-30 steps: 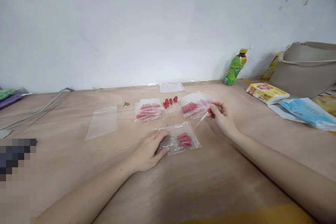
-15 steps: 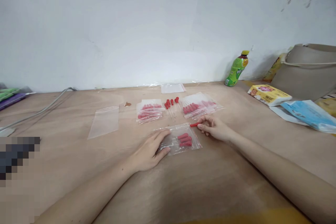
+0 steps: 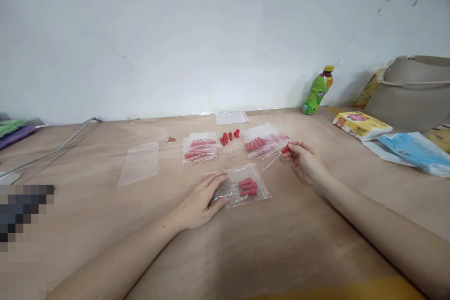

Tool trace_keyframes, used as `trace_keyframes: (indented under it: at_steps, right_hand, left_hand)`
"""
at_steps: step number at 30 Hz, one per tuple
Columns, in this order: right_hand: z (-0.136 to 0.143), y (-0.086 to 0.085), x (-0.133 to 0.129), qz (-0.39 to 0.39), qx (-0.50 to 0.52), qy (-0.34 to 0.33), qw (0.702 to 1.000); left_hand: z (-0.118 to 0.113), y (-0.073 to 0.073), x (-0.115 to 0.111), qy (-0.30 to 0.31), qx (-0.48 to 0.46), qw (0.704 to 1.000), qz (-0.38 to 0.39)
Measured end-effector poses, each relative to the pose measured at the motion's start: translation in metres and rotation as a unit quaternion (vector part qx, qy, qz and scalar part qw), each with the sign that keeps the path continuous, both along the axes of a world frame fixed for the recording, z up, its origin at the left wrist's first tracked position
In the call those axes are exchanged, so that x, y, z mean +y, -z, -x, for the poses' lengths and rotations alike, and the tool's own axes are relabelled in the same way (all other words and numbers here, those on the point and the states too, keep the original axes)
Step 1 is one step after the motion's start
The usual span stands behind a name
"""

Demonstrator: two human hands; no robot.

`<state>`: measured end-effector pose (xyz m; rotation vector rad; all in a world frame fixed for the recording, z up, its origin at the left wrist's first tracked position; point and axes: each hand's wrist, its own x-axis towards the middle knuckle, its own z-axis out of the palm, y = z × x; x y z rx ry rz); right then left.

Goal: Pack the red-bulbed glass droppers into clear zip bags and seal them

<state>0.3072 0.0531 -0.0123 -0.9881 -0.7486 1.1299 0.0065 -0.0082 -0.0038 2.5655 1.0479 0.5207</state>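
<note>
A clear zip bag [image 3: 258,178] with several red-bulbed droppers inside lies on the table. My left hand [image 3: 204,199] rests on the bag's left part, fingers apart. To the bag's upper right, my right hand [image 3: 304,161] pinches a dropper by its red bulb [image 3: 286,148], its clear tube pointing down and left. Several loose droppers [image 3: 230,136] lie behind the bag, between a left pile of filled bags [image 3: 200,150] and a right pile of filled bags [image 3: 258,144].
A flat bag [image 3: 140,164] lies at the left and another bag [image 3: 231,117] near the wall. On the right are a green bottle [image 3: 318,91], a yellow tissue pack [image 3: 362,125], a blue packet [image 3: 415,150] and a grey basket [image 3: 408,93]. A cable [image 3: 66,145] crosses the far left.
My right hand has moved right and away from the bag's opening, with the dropper's clear tube now showing outside. My left hand has stayed on the bag.
</note>
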Motion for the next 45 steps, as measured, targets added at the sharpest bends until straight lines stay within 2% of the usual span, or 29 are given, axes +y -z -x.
trace_keyframes:
  at_steps: [8,16,25,30,33,40,45]
  right_hand:
    - [0.014,0.001,-0.007,-0.007,-0.017,-0.012,1.0]
    - [0.008,-0.001,-0.005,-0.024,-0.026,0.051,0.998]
    - [0.028,0.002,-0.018,0.008,-0.028,-0.009,1.0]
    - [0.014,-0.003,-0.01,-0.029,-0.054,0.055,0.997]
    - [0.009,-0.002,-0.007,-0.029,-0.053,0.065,0.996]
    - [0.023,0.001,-0.013,-0.026,-0.037,0.032,0.998]
    - [0.034,0.002,-0.024,0.008,-0.013,-0.037,0.999]
  left_hand:
    - [0.0,0.0,0.0,-0.005,0.001,1.0,0.003]
    - [0.0,-0.001,-0.001,-0.004,0.003,1.0,0.006]
    - [0.0,-0.001,-0.001,-0.006,-0.006,1.0,0.001]
    - [0.0,-0.001,-0.001,-0.005,-0.001,1.0,0.002]
    - [0.0,-0.002,-0.002,-0.009,-0.001,1.0,0.002]
    - [0.0,-0.003,-0.002,-0.012,0.007,1.0,0.005]
    - [0.0,-0.002,-0.001,-0.005,0.001,1.0,0.005]
